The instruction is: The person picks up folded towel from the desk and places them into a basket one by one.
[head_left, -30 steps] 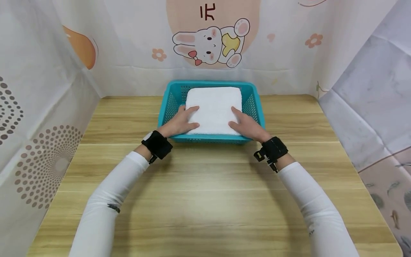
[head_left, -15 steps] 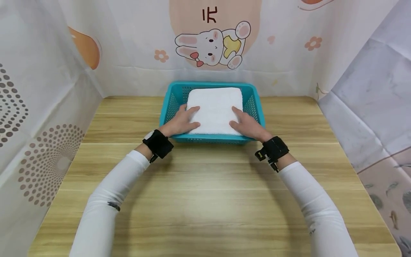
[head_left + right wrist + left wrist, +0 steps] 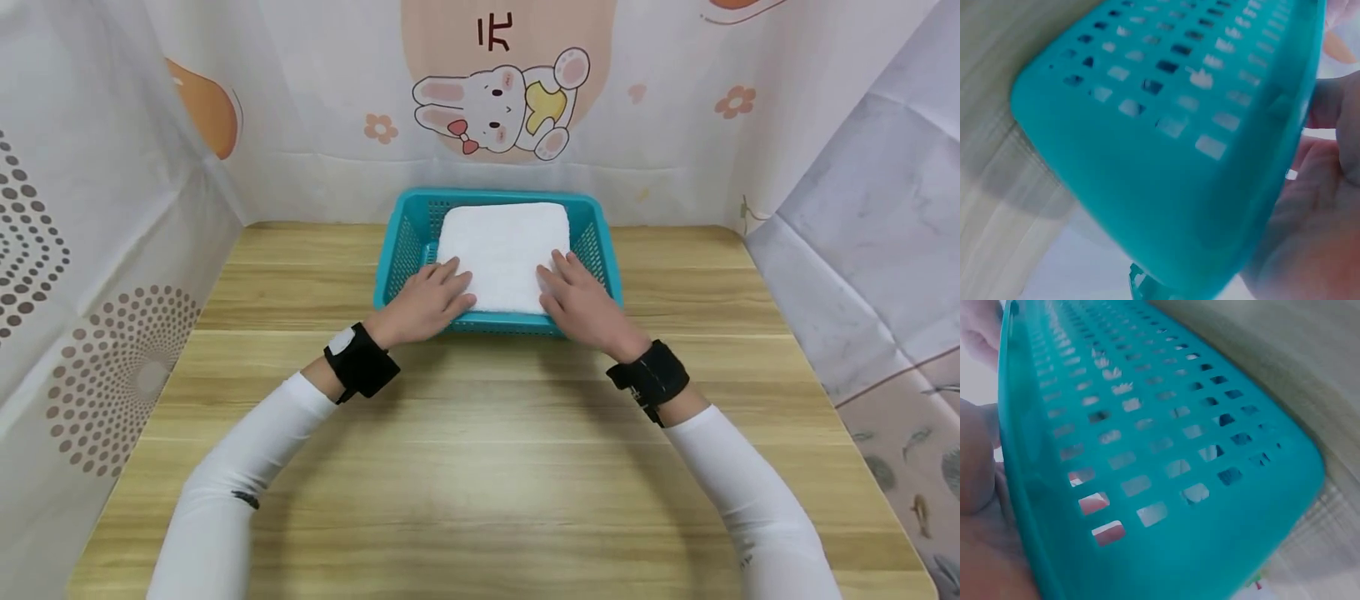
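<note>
A folded white towel [image 3: 506,246] lies flat inside a turquoise plastic basket [image 3: 495,197] with perforated walls. My left hand [image 3: 422,307] reaches over the basket's front left corner, its fingers spread at the towel's left front edge. On the opposite side my right hand [image 3: 587,310] lies across the front right part of the rim, fingertips at the towel's right edge. Neither hand curls round anything. Both wrist views look at the basket's outer front wall [image 3: 1166,550], with the palm and thumb of the right hand [image 3: 1310,231] just past the rim.
The basket stands at the back of a wood-grain table [image 3: 480,467], close to a hanging white cloth [image 3: 315,100] printed with a cartoon rabbit. More patterned cloth [image 3: 862,242] hangs along the right side, and dotted cloth on the left.
Both hands have drawn back toward the front rim; their thumbs and fingers have left the towel's sides and lifted onto its front part. Towel and basket stay in place.
</note>
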`<state>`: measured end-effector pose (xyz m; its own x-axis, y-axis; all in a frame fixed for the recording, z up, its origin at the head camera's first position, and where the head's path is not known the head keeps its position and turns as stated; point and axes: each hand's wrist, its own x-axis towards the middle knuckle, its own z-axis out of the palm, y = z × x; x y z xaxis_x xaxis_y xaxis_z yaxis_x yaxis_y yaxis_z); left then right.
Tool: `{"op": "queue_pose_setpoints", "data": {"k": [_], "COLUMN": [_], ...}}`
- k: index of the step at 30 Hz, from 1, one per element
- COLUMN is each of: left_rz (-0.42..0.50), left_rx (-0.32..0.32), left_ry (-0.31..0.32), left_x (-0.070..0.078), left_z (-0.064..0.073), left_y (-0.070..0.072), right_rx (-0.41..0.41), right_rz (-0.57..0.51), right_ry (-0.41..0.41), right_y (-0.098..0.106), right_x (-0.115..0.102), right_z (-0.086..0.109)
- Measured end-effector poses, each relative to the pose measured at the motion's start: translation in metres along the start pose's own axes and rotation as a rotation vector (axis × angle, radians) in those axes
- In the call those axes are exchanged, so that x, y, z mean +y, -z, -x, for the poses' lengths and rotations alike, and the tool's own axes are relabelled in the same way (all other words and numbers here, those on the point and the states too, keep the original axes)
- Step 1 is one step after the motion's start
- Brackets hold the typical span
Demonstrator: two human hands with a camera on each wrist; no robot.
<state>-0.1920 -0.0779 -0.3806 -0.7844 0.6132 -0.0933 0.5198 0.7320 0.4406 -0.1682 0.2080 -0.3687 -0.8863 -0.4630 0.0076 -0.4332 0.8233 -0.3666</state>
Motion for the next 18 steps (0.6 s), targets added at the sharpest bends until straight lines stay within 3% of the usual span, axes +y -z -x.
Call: {"op": "queue_pose_setpoints", "data": {"k": [4,8,18], "left_rz": [-0.116,-0.158,-0.275], "left_rx": [0.011,0.017,0.112], "left_ry": [-0.005,-0.012,-0.065], "left_x": [0.004,0.009,0.026], "left_z": [0.012,0.025,0.050], "left_y": [-0.005,-0.008,-0.027], "right_rx": [-0.036,-0.060,-0.013], "right_rz": [0.009,0.032,0.140], "right_ry": [0.007,0.000,0.018], "right_y": [-0.004,-0.009,-0.024], "right_x": [-0.005,-0.011,-0.033], "right_z": [0.016,0.028,0.051]}}
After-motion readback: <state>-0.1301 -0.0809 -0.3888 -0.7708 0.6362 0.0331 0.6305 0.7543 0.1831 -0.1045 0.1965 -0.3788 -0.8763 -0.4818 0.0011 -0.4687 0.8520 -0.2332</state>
